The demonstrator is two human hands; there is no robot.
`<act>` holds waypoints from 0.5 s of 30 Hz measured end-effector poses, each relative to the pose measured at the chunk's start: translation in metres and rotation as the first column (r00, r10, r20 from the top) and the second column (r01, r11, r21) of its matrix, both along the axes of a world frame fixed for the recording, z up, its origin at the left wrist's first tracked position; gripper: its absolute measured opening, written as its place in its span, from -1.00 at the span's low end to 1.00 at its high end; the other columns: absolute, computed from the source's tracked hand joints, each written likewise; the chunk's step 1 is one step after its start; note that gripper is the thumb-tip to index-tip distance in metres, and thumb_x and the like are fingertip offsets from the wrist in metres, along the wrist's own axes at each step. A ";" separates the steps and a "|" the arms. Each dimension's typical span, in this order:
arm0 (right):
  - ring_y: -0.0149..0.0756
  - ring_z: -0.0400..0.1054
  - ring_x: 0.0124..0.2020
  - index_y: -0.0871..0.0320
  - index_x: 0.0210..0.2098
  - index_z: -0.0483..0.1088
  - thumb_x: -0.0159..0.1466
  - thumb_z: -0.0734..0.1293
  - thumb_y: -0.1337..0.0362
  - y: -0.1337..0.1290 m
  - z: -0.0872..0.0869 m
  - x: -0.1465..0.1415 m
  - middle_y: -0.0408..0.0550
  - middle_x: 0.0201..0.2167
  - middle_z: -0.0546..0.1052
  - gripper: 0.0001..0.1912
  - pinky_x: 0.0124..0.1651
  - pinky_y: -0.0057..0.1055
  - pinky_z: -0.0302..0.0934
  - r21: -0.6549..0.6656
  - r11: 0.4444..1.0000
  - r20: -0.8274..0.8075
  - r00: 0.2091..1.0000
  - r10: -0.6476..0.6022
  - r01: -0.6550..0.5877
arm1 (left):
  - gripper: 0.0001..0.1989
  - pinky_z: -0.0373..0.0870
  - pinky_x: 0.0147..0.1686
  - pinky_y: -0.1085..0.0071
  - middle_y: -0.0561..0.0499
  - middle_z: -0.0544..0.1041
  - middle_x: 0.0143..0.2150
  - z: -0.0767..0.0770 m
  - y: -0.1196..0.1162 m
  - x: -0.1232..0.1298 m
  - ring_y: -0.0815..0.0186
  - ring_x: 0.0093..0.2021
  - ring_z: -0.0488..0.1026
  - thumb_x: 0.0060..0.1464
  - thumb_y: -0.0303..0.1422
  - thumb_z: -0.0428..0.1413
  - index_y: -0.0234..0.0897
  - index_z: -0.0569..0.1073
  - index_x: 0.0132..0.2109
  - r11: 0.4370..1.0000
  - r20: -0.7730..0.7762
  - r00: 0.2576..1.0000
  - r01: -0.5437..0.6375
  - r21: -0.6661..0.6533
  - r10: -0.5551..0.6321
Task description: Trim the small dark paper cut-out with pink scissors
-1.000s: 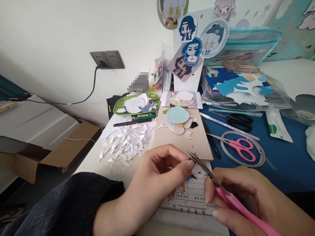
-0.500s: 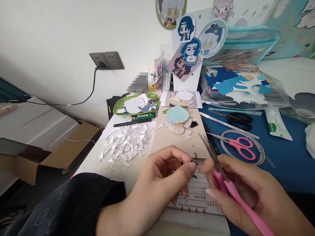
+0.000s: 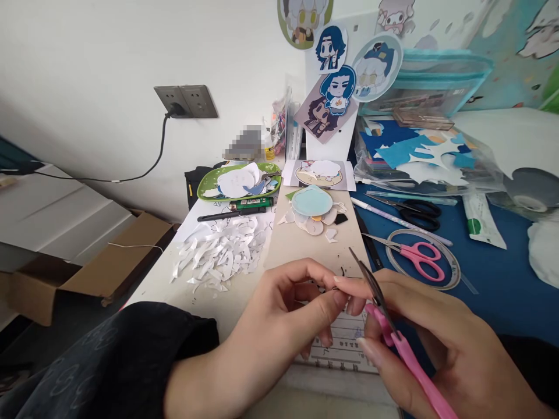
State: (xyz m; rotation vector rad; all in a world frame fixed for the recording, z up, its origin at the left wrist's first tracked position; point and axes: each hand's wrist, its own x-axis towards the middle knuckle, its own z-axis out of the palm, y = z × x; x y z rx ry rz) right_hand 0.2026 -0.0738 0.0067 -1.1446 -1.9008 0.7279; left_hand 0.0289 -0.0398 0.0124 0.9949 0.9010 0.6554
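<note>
My left hand (image 3: 301, 314) pinches a tiny dark paper piece between thumb and forefinger; most of it is hidden by the fingertips. Pink-handled scissors (image 3: 413, 364) rest in my right hand (image 3: 441, 331), blades pointing up and away, slightly apart. The right forefinger reaches across and touches the left fingertips at the small piece. Below both hands lies a printed sheet with lines and characters (image 3: 343, 349). Just beyond them, a pale blue paper oval (image 3: 312, 201) sits on a little pile of cut paper shapes.
White paper scraps (image 3: 218, 253) are heaped at left, behind them a black pen (image 3: 231, 214) and a green tray (image 3: 205, 185) of cutouts. At right lie a second pink pair of scissors (image 3: 421, 261), a tape roll (image 3: 454, 273), black scissors (image 3: 421, 214) and a white tube (image 3: 484, 221).
My right hand has moved left and its forefinger now meets the left fingertips, covering the small piece. The scissors stay in the right hand. The view has shifted slightly.
</note>
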 end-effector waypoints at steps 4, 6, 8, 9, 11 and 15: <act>-0.38 0.36 -0.54 0.01 -0.28 0.32 0.16 0.33 0.33 -0.002 -0.004 0.012 -0.23 -0.50 0.43 -0.86 -0.49 -0.52 0.33 -0.207 0.975 0.040 0.996 -0.077 0.084 | -0.84 0.12 -0.70 0.66 0.13 0.37 -0.61 0.000 0.000 -0.001 0.53 -0.66 0.20 0.05 -0.29 0.20 -0.31 0.44 -0.34 0.999 -0.029 0.999 -0.039 -0.033 0.038; -0.34 0.37 -0.54 0.04 -0.31 0.34 0.16 0.35 0.25 -0.004 -0.007 0.019 -0.19 -0.50 0.45 -0.89 -0.50 -0.48 0.34 -0.339 0.935 0.100 0.992 -0.076 0.106 | -0.83 0.11 -0.71 0.66 0.15 0.34 -0.66 0.001 0.001 -0.002 0.52 -0.67 0.18 0.04 -0.28 0.20 -0.31 0.44 -0.36 0.997 -0.041 0.997 -0.059 -0.039 0.058; -0.31 0.36 -0.56 0.07 -0.35 0.37 0.12 0.38 0.23 -0.006 -0.010 0.024 -0.18 -0.54 0.43 -0.87 -0.51 -0.44 0.35 -0.396 0.912 0.168 0.985 -0.044 0.108 | -0.84 0.12 -0.72 0.67 0.15 0.33 -0.67 0.002 0.002 -0.002 0.53 -0.67 0.18 0.04 -0.30 0.20 -0.31 0.44 -0.37 0.997 -0.029 0.998 -0.064 -0.033 0.064; -0.30 0.36 -0.57 0.08 -0.36 0.39 0.10 0.40 0.22 -0.007 -0.011 0.025 -0.18 -0.57 0.43 -0.86 -0.51 -0.43 0.35 -0.399 0.911 0.192 0.981 -0.025 0.101 | -0.85 0.12 -0.72 0.68 0.15 0.34 -0.66 0.002 0.002 -0.002 0.53 -0.67 0.19 0.04 -0.31 0.20 -0.31 0.45 -0.38 0.997 -0.018 0.998 -0.065 -0.031 0.065; -0.27 0.40 -0.55 0.09 -0.35 0.43 0.07 0.41 0.22 -0.008 -0.013 0.026 -0.15 -0.55 0.46 -0.84 -0.49 -0.41 0.39 -0.399 0.914 0.211 0.978 0.010 0.076 | -0.85 0.14 -0.71 0.69 0.16 0.35 -0.65 0.002 0.002 -0.002 0.54 -0.66 0.21 0.04 -0.32 0.20 -0.30 0.45 -0.39 0.998 0.003 0.998 -0.062 -0.034 0.062; -0.22 0.49 -0.43 0.07 -0.32 0.46 0.11 0.37 0.24 -0.008 -0.016 0.027 -0.07 -0.41 0.55 -0.88 -0.36 -0.37 0.46 -0.432 0.898 0.217 0.976 0.018 0.080 | -0.85 0.14 -0.72 0.72 0.17 0.35 -0.66 0.000 0.002 -0.002 0.55 -0.66 0.20 0.02 -0.31 0.23 -0.30 0.46 -0.40 0.995 -0.007 0.997 -0.079 -0.053 0.079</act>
